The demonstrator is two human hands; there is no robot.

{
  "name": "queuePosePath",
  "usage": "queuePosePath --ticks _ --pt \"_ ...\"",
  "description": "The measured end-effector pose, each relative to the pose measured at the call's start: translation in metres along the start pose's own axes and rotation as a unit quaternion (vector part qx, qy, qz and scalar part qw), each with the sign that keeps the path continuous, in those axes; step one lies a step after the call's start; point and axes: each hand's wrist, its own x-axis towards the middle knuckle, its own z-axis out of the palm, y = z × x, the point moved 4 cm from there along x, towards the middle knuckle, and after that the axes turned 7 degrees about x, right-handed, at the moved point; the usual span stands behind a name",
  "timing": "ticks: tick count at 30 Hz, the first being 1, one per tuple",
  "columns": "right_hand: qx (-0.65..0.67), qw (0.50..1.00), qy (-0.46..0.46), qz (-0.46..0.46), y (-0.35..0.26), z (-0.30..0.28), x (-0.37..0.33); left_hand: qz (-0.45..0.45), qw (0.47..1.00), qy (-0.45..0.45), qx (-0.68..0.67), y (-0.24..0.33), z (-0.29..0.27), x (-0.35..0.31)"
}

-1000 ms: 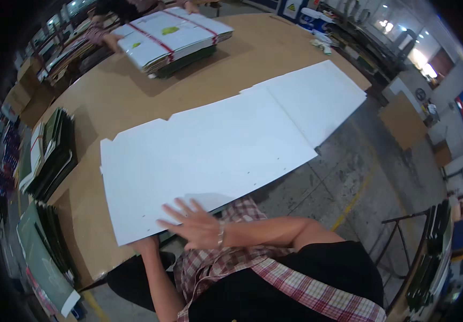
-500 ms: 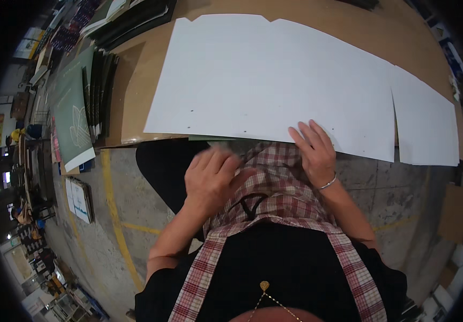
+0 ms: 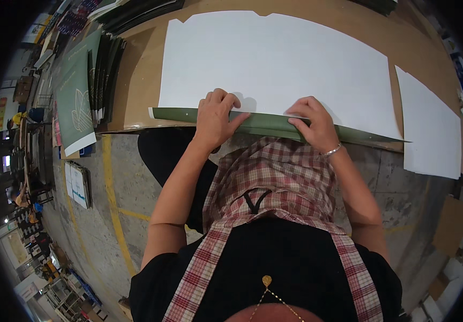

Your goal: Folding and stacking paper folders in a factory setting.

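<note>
Right, both hands were on the near edge of the big white card sheet (image 3: 274, 64), which lay flat on the brown desk (image 3: 140, 80). That edge was turned up and over, showing a dark green underside as a long folded flap (image 3: 263, 122) running along the desk's front. Left hand (image 3: 215, 115) pressed fingers down over the flap, partly curled, pinning it rather than pinching. Right hand (image 3: 313, 122), bracelet at wrist, lay on the flap further right, fingers bent over the fold, thumb under I couldn't tell. I judged the step as creasing the flap along its length. Next move probably calls for even pressure slid outward so the crease stays straight. A second white sheet (image 3: 430, 129) lay at the right, slightly apart. Stacked green printed boards (image 3: 76, 102) sat at the left.
</note>
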Motion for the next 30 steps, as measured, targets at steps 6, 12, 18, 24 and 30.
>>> queuePosePath --ticks 6,12,18,24,30 --pt "-0.126 0.964 -0.055 -0.228 -0.019 0.025 -0.013 -0.025 0.971 0.168 0.17 0.005 -0.021 -0.019" --pt "-0.101 0.963 -0.077 -0.236 -0.023 0.024 -0.011 -0.343 0.67 0.388 -0.533 -0.074 -0.031 -0.059" --pt "-0.062 0.96 -0.115 -0.248 -0.046 0.071 0.01 -0.296 0.754 0.187 -0.556 0.001 0.003 -0.042" --pt "-0.088 0.936 -0.319 -0.118 -0.026 0.14 0.016 0.03 0.98 0.147 -0.131 0.032 0.008 -0.022" --pt "-0.059 0.95 0.04 -0.305 -0.067 0.026 -0.049 0.019 0.998 -0.042 0.038 0.055 0.015 -0.013"
